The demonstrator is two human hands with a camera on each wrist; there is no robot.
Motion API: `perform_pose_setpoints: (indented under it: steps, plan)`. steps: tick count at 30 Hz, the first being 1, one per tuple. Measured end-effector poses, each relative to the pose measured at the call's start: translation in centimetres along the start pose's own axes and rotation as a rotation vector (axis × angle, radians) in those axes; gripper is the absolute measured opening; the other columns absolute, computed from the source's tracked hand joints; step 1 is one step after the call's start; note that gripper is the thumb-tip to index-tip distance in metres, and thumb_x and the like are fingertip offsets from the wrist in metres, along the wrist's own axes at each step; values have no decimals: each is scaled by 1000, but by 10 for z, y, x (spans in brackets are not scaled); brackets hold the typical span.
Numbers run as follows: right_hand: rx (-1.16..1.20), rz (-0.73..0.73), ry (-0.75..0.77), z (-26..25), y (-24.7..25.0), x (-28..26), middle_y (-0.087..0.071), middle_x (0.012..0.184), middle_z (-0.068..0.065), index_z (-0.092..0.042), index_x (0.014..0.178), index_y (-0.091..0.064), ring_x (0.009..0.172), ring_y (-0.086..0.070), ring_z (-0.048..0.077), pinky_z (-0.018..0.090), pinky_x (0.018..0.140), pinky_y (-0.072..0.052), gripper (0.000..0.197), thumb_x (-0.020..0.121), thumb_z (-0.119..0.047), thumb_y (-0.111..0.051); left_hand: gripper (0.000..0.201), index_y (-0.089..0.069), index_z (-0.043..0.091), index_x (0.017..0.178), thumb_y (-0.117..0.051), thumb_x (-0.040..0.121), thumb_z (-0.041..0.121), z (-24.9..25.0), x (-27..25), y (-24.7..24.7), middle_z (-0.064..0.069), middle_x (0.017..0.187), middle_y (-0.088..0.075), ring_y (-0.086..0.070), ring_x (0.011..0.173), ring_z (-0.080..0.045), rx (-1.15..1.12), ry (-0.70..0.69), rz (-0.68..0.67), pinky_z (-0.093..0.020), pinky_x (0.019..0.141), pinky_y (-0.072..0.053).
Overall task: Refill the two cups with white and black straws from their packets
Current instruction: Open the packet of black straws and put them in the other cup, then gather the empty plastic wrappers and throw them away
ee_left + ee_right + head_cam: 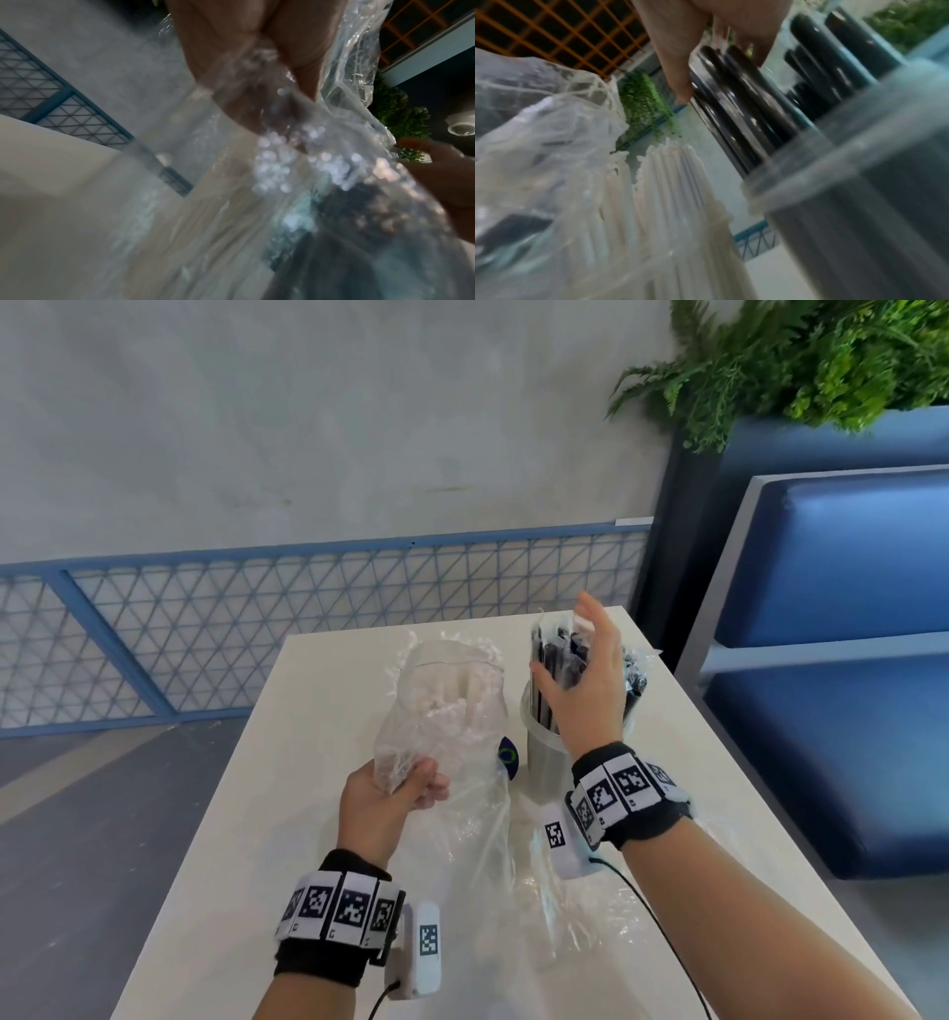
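Observation:
My left hand (416,788) grips the crumpled lower end of a clear packet (441,711) and holds it upright above the white table (287,814). White straws (447,695) stand inside the packet. In the left wrist view my fingers (231,50) pinch the blurred plastic (282,152). To the right, a translucent cup (544,762) holds black straws (554,660). My right hand (570,649) hovers at those straws with spread, straight fingers and the thumb against them. The right wrist view shows the black straws (744,113), the cup (859,203) and the white straws (670,192).
Loose clear plastic (590,927) lies on the near part of the table. A blue-green logo (508,755) peeks out behind the packet. A blue bench (847,660) stands to the right, a blue mesh railing (308,618) beyond the table, and a plant (821,361) at top right.

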State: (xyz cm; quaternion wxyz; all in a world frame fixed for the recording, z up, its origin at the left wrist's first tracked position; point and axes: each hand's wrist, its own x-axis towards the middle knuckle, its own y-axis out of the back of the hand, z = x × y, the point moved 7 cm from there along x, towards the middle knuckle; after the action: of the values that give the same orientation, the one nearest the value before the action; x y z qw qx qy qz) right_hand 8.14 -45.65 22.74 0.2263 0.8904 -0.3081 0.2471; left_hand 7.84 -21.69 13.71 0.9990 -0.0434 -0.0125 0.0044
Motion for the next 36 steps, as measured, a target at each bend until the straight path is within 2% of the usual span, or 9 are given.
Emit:
perform_pose_setpoints:
  steps: [3, 11, 16, 19, 24, 28, 31, 34, 36]
  plan:
    - [-197, -65, 186, -8, -14, 6, -51, 130, 7, -13, 127, -50, 121, -44, 22, 18, 102, -27, 46, 83, -2, -56, 8, -66, 7, 75, -65, 82, 6, 1, 0, -1, -5, 60, -71, -68, 57, -20, -21, -2, -5, -23, 58, -54]
    - [-441, -320, 90, 29, -27, -16, -45, 141, 9, -8, 136, -43, 135, -35, 27, 40, 114, -28, 46, 91, -11, -52, 6, -68, 7, 76, -66, 82, 9, 7, -4, -5, -5, 63, -72, -69, 61, -21, -27, -34, -33, -31, 63, -54]
    - [-154, -150, 326, -22, 20, -51, -52, 124, -2, -10, 124, -52, 119, -45, 3, 15, 105, -34, 35, 90, -19, -54, 12, -70, 17, 71, -74, 73, 27, 22, -9, -13, -6, 66, -72, -68, 63, -22, -152, -103, -49, -30, 62, -54]
    - [-11, -267, 150, 4, 36, -81, -60, 102, -7, -18, 106, -58, 96, -55, -2, 18, 84, -48, 27, 87, -36, -52, 40, -68, 14, 77, -74, 63, 51, 28, -9, -21, -5, 69, -70, -67, 66, -19, -259, -136, -86, -30, 63, -57]
    - [81, -608, -411, 79, 46, -128, -46, 131, -16, -42, 124, -39, 120, -47, 2, 24, 95, -43, 76, 60, -82, -49, 45, -62, 8, 78, -51, 76, 52, 22, -22, -47, -3, 69, -70, -66, 69, -19, -414, -87, -76, -30, 66, -55]
    - [400, -617, -822, 104, 57, -146, -50, 125, -5, -32, 139, -27, 109, -57, 14, 28, 88, -49, 66, 83, -53, -55, 50, -60, 10, 85, -47, 80, 58, 3, -36, -67, -4, 73, -68, -66, 73, -21, -441, -3, -33, -36, 71, -54]
    - [528, -510, -893, 117, 72, -141, -58, 95, 4, -22, 127, -44, 91, -67, 13, 37, 86, -51, 41, 87, -23, -55, 86, -42, 12, 125, -73, 61, 60, -13, -45, -62, -7, 106, -63, -63, 98, -32, -303, 5, 154, -49, 88, -53]
    - [408, -483, -804, 127, 93, -129, -53, 85, 6, -17, 121, -50, 81, -69, 10, 33, 80, -52, 29, 92, -14, -51, 84, -22, 34, 128, -80, 69, 20, 5, -60, -44, -2, 130, -35, -54, 107, -36, 69, -334, 382, -48, 94, -48]
    - [303, -466, -726, 131, 108, -117, -56, 81, 5, -15, 120, -52, 77, -67, 10, 35, 82, -55, 28, 92, -12, -51, 91, -19, 31, 132, -80, 65, 18, 17, -70, -43, -3, 134, -24, -51, 101, -31, 281, -574, 412, -41, 86, -47]
